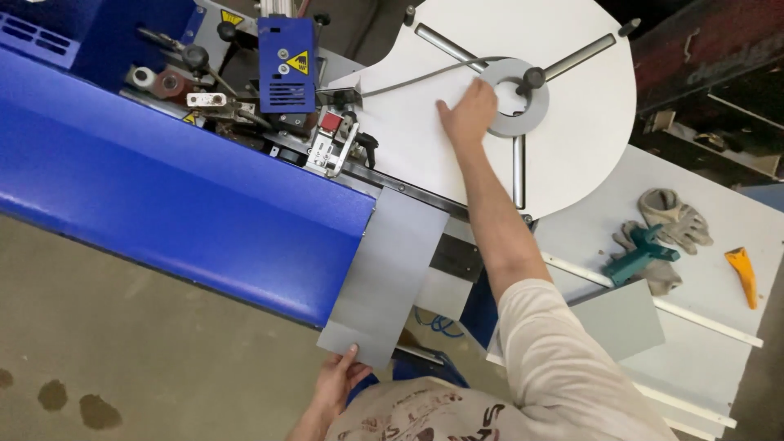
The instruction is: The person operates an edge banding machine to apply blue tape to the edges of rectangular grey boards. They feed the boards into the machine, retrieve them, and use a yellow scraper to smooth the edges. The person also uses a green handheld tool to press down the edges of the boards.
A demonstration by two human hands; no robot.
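Observation:
My left hand (pixel 336 382) grips the near edge of a grey rectangular panel (pixel 388 273) that leans against the end of a long blue machine (pixel 175 200). My right hand (pixel 469 112) reaches far forward and rests flat on a round white turntable (pixel 572 122), touching the thin grey edging strip (pixel 416 77) where it curls around the grey ring (pixel 523 122) at the hub. The strip runs left toward the blue feed head (pixel 287 64) of the machine.
A white bench (pixel 719 269) at right holds work gloves (pixel 671 216), a teal clamp (pixel 641 255), an orange scraper (pixel 741 273) and a small grey panel (pixel 625 322). Concrete floor (pixel 147 359) with dark stains lies at lower left.

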